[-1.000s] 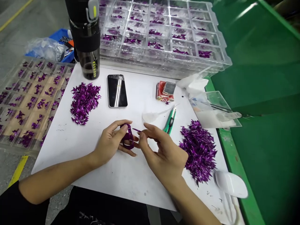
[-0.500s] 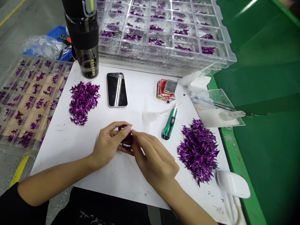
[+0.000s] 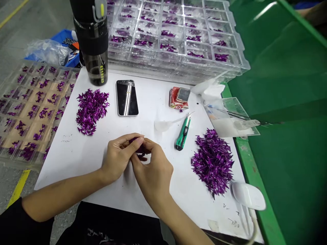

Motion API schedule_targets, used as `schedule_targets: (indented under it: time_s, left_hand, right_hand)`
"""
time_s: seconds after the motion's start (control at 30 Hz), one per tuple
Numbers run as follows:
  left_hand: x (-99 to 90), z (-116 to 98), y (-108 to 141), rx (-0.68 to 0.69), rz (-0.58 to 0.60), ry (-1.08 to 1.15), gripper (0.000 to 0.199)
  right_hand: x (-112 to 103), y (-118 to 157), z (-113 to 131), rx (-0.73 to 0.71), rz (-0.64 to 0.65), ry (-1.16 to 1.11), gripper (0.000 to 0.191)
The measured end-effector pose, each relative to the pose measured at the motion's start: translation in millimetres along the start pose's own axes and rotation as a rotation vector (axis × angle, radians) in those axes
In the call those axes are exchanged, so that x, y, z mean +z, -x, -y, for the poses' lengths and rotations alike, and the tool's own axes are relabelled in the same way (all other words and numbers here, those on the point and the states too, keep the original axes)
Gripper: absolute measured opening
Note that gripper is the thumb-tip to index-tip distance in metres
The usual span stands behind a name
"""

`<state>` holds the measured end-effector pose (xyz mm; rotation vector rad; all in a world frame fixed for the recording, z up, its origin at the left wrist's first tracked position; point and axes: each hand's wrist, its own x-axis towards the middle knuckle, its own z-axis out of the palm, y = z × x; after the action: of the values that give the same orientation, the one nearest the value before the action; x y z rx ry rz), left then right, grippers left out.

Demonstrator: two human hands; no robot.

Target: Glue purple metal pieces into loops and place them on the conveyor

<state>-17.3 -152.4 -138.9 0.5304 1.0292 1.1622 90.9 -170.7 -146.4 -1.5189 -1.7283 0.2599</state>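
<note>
A small, dark purple piece with a curved edge (image 3: 140, 149) is held over the middle of the white board, largely covered by fingers, so its full shape does not show. My left hand (image 3: 116, 159) pinches it from the left, thumb on top. From the right, my right hand (image 3: 154, 172) closes on the same piece, its thumb at the lower edge and its fingers behind. On the board to the right lies a large heap of shiny purple pointed pieces (image 3: 212, 161). A smaller heap of such pieces (image 3: 91, 110) lies to the upper left.
Beyond my hands are a phone (image 3: 127, 98), a dark bottle (image 3: 95, 56), a white spoon (image 3: 163, 126), a green utility knife (image 3: 183, 134) and a red packet (image 3: 174, 99). Compartment trays (image 3: 176, 64) stand behind; another tray (image 3: 15, 163) sits left. A white rounded device (image 3: 249, 195) is right.
My right hand has turned and moved left, closing nearer around the purple piece, which is now more hidden. My left hand keeps its pinch. The view has shifted slightly.
</note>
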Motion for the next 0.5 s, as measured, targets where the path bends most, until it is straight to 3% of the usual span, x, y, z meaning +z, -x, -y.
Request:
schedule_targets:
  time_s: [0.1, 0.27, 0.33, 0.4, 0.5]
  left_hand:
    - [-1.6, -1.3, 0.2, 0.05, 0.045, -0.096, 0.019]
    - [-5.1, -0.2, 5.1, 0.1, 0.077, -0.203, 0.026]
    - [-5.4, 2.1, 9.5, 0.134, 0.138, -0.284, 0.04]
    - [-5.4, 4.3, 13.4, 0.187, 0.272, -0.362, 0.051]
    - [-6.1, 7.4, 15.3, 0.261, 0.454, -0.367, 0.048]
  right_hand:
    - [1.4, 0.0, 9.1, 0.149, 0.001, -0.053, 0.005]
    - [3.4, 3.7, 5.7, 0.136, -0.096, -0.092, 0.006]
    - [-4.3, 3.6, -3.9, 0.145, -0.022, -0.128, 0.016]
    - [-20.3, 2.1, -15.1, 0.141, 0.087, -0.174, 0.027]
    - [-54.4, -0.9, -29.2, 0.067, 0.272, -0.202, 0.041]
